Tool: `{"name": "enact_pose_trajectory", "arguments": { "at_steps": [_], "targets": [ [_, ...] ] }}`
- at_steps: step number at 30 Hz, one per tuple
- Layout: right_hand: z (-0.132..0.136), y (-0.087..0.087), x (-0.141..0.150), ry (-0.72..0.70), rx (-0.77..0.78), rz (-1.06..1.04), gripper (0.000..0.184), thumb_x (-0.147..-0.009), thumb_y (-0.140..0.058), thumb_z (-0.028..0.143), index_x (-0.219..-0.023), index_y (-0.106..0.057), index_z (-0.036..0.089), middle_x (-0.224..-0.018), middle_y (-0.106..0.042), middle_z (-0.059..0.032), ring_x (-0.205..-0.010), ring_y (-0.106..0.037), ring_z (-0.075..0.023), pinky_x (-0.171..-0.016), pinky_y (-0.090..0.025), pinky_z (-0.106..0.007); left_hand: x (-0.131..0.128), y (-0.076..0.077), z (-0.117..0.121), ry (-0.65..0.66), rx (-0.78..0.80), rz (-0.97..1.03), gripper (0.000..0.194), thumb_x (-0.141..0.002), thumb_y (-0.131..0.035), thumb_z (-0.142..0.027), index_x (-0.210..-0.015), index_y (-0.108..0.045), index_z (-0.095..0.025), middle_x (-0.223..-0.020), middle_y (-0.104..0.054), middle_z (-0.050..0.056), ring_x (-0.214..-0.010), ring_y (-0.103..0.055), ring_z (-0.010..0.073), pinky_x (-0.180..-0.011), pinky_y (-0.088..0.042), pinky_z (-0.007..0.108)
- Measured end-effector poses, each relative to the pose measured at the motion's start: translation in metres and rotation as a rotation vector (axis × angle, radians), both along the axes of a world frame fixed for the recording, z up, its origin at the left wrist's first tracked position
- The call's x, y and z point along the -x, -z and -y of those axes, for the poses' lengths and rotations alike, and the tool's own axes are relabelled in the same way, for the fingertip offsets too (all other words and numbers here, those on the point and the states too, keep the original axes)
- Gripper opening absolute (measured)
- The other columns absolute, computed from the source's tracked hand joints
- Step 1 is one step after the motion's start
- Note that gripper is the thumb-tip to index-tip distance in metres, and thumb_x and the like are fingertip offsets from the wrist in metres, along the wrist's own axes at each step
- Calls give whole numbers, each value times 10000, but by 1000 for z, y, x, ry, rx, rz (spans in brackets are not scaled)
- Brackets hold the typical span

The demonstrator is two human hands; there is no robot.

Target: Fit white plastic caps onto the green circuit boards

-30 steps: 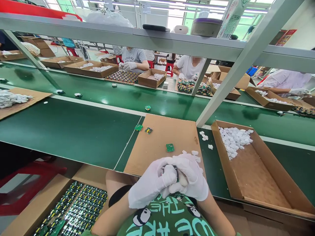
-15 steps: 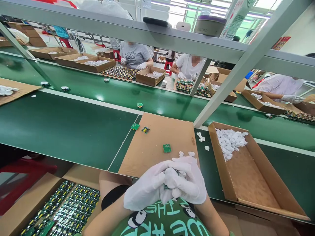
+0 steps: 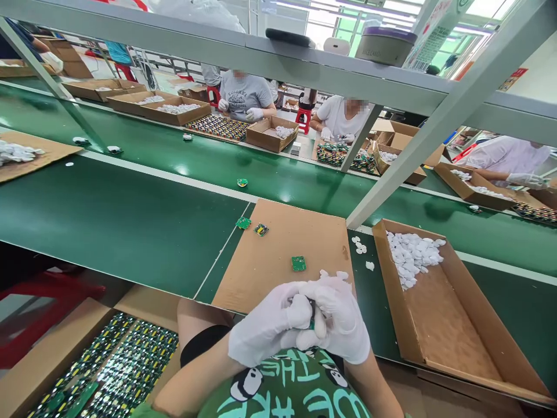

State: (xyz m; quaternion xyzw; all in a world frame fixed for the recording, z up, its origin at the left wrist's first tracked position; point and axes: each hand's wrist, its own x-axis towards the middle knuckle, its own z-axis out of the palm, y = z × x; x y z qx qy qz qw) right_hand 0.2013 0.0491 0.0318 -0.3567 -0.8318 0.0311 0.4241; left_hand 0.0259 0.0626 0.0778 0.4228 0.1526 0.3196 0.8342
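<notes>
My left hand (image 3: pixel 276 319) and my right hand (image 3: pixel 337 316), both in white gloves, meet close to my body at the table's front edge. Between their closed fingers sits a small circuit board (image 3: pixel 312 322), mostly covered; only a dark and green strip of it shows. Just beyond my hands, a green circuit board (image 3: pixel 299 263) lies flat on the cardboard sheet (image 3: pixel 243 278). A board with yellow parts (image 3: pixel 261 230) rests near the sheet's far left corner, beside another green board (image 3: pixel 243 223). White pieces (image 3: pixel 342 275) lie at the right hand's fingertips.
To the right stands a cardboard tray (image 3: pixel 452 331) with a heap of white pieces (image 3: pixel 413 255). A slanted metal post (image 3: pixel 404 151) rises behind it. Boards ride on the green conveyor (image 3: pixel 209 168). A box of circuit boards (image 3: pixel 134 360) is at lower left. Co-workers (image 3: pixel 246 96) sit opposite.
My fingers have shifted around the circuit board, so a narrow dark edge of it now shows between them. The view has turned slightly, and a board on the conveyor has moved a little left.
</notes>
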Motion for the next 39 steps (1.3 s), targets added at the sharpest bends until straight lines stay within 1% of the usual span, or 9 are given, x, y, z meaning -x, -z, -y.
{"name": "enact_pose_trajectory", "arguments": {
  "at_steps": [4,9,13,17,20,26,29,34,39],
  "targets": [
    [-4,-15,10,-24,-177,-1,539,-1017,-505,559,-1424,-484,208,-987,-730,-92,-860,-685,-233,-730,-574,-364,5,0,-1,1,-84,-63,497,-858,-651,-628,-767,-601,-143,-751,-511,36,-582,-404,106,-589,-330,278],
    [-4,-22,15,-87,-112,54,498,-1064,-367,554,-1393,-514,209,-986,-702,-83,-877,-671,-216,-770,-539,-363,13,-2,-2,113,-72,-66,565,-779,-690,-706,-850,-624,-149,-828,-550,57,-598,-392,109,-594,-342,285],
    [-4,-19,13,-91,-113,6,493,-1048,-429,548,-1402,-491,210,-997,-700,-84,-885,-664,-223,-787,-540,-366,13,-1,-2,43,-143,-129,557,-781,-699,-697,-858,-660,-147,-864,-577,71,-627,-410,123,-590,-359,283],
    [-4,-21,13,-111,-99,1,473,-1053,-396,563,-1336,-528,207,-984,-704,-88,-882,-665,-213,-776,-536,-348,11,4,0,80,-43,-17,537,-812,-677,-672,-732,-604,-145,-872,-605,100,-689,-501,154,-602,-394,276],
    [-4,-22,14,-109,-69,-30,482,-1031,-472,552,-1378,-494,218,-953,-716,-74,-818,-667,-217,-746,-543,-352,10,6,1,33,0,46,544,-844,-657,-646,-679,-553,-138,-868,-603,119,-708,-511,158,-620,-400,275],
    [-7,-17,15,-122,-141,-65,401,-1058,-450,481,-1398,-485,271,-1025,-700,-84,-840,-673,-208,-734,-538,-351,8,9,-2,88,93,105,439,-896,-651,-564,-994,-668,-136,-805,-576,49,-572,-421,91,-515,-299,224],
    [-10,-16,16,-89,-87,-94,472,-1038,-435,576,-1383,-474,256,-936,-693,-49,-766,-648,-198,-718,-534,-346,8,12,-3,42,44,74,477,-867,-668,-599,-865,-675,-122,-824,-591,81,-688,-500,147,-613,-385,256],
    [-15,-14,16,-79,-21,59,599,-1041,-214,647,-1234,-609,240,-918,-678,-53,-782,-590,-198,-710,-497,-339,10,15,-6,-19,-67,-26,466,-866,-671,-611,-915,-650,-149,-861,-526,43,-659,-376,115,-613,-331,262],
    [-19,-17,18,-91,14,46,590,-1029,-253,665,-1192,-615,228,-959,-706,-68,-784,-600,-206,-712,-495,-348,7,22,-7,-45,-90,21,491,-890,-641,-617,-780,-619,-139,-856,-578,79,-759,-504,160,-665,-400,265]
  ]
}}
